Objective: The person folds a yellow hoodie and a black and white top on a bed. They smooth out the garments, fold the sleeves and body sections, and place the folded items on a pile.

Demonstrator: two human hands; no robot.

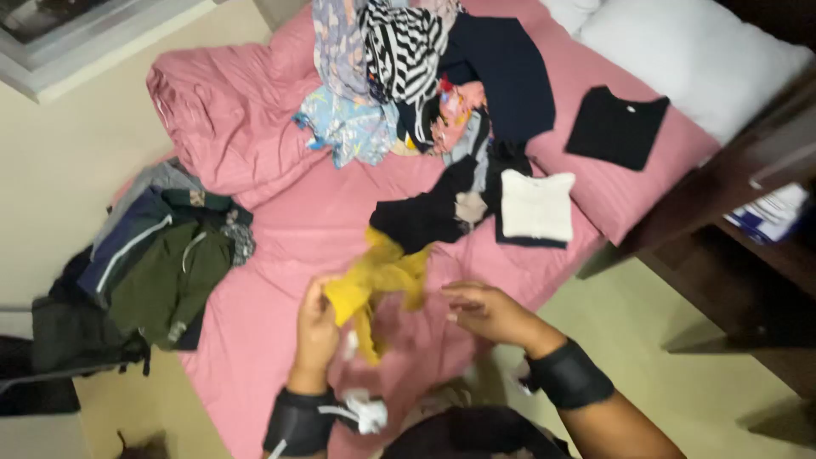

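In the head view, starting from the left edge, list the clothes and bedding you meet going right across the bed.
Dark green and navy clothes pile → yellow garment held in the left hand → folded white top → folded black T-shirt → white pillow.

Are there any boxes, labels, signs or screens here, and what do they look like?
Framed picture: top left corner, leaning by the wall, pale grey frame, dark blurred image.
Printed package or papers: right edge, on the dark wooden shelf, white with blue; too blurred to tell which.
No screens or signs show.
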